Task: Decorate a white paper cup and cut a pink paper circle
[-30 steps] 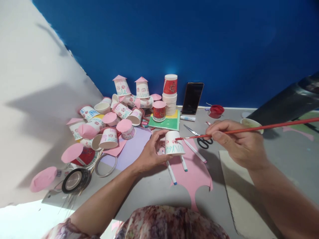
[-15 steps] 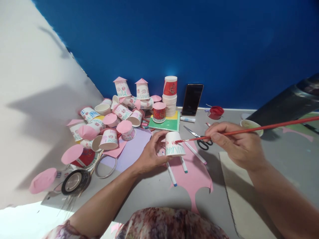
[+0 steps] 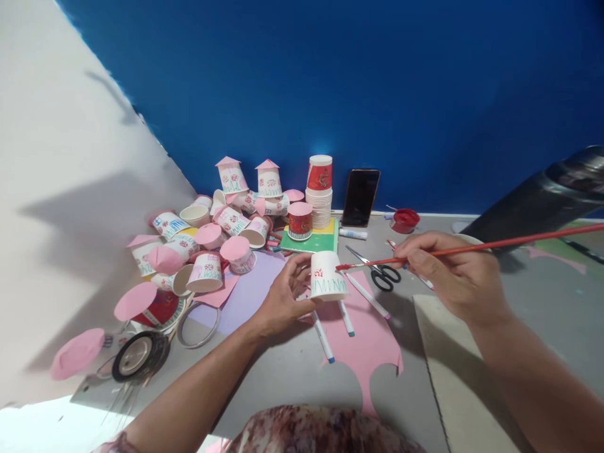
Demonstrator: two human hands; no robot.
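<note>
Above the pink sheet [image 3: 352, 333] at the middle of the bench [image 3: 283, 384], the left hand [image 3: 285, 296] holds a white paper cup [image 3: 325, 277] upside down, its grip closed around the cup's side, with the thumb near the lower rim. Red marks and a green zigzag line are visible on the cup wall. The right hand [image 3: 446, 274] grips a long red brush [image 3: 453, 250] between thumb and fingers; the brush slants down to the left, its red tip at the upper right part of the cup wall. Whether the tip touches the wall cannot be told. Below the cup, white markers [image 3: 323, 338] lie on and beside the pink sheet. Black-handled scissors [image 3: 384, 277] lie between the two hands, on the far side of the brush. To the left is a heap of decorated cups [image 3: 205, 274], many with pink paper tops. Behind the held cup, a red cup with a pink top [image 3: 301, 223] and a stack of cups [image 3: 319, 204] stand on a green and yellow packet [image 3: 321, 242]; a phone [image 3: 361, 198] leans against the blue wall [image 3: 330, 82].
</note>
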